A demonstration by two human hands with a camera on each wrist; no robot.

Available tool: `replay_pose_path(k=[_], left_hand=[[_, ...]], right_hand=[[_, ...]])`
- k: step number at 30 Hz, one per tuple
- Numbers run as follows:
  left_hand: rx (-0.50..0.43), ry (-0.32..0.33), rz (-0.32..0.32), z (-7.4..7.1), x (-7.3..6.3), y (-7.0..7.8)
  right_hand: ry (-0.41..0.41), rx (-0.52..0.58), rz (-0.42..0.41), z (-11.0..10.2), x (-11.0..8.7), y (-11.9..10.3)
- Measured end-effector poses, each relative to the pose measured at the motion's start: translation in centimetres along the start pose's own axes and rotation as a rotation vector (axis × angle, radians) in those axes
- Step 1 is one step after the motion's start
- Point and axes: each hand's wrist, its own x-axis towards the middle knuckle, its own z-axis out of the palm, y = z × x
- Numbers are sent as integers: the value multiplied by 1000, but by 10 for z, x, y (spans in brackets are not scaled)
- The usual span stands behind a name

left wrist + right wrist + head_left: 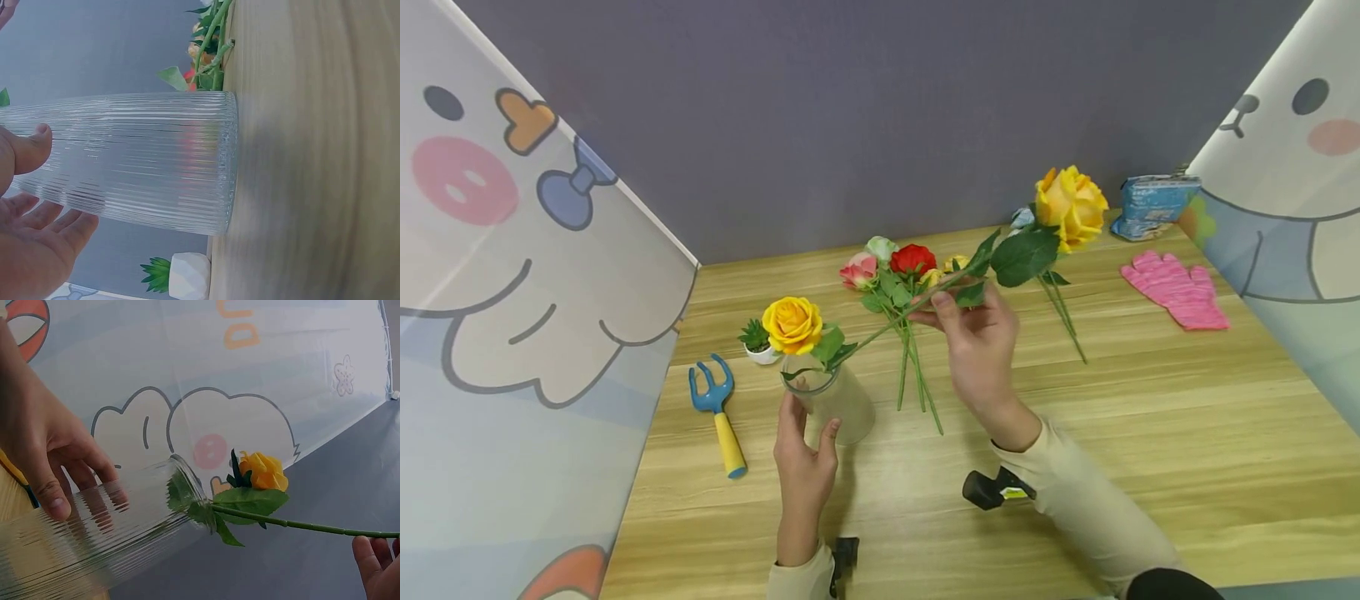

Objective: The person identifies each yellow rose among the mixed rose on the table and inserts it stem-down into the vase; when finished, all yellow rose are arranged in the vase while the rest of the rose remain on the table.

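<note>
A ribbed glass vase (850,408) stands tilted in the head view, and my left hand (807,454) holds its side between thumb and fingers. One yellow rose (793,325) shows at its mouth, green leaves (250,505) by the rim. Farther right, my right hand (981,342) pinches the green stem (883,327) of a larger yellow rose (1071,208), whose bloom points up and right. That stem's lower end reaches the vase mouth; how far it goes inside is hidden by leaves. The left wrist view shows the ribbed vase wall beside my left fingers (47,219).
Red, pink and pale flowers (913,260) lie with crossed stems behind the vase. To its left are a small potted succulent (758,342) and a blue garden fork (718,417) with yellow handle. A pink glove (1180,292) and blue packet (1153,207) occupy the right back.
</note>
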Motion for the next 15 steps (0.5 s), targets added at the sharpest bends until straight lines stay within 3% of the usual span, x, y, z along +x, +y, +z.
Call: replay_pose_path(k=[15], left_hand=[[-6, 11, 30, 1, 1, -3]], right_hand=[[-42, -35, -46, 20, -5, 7]])
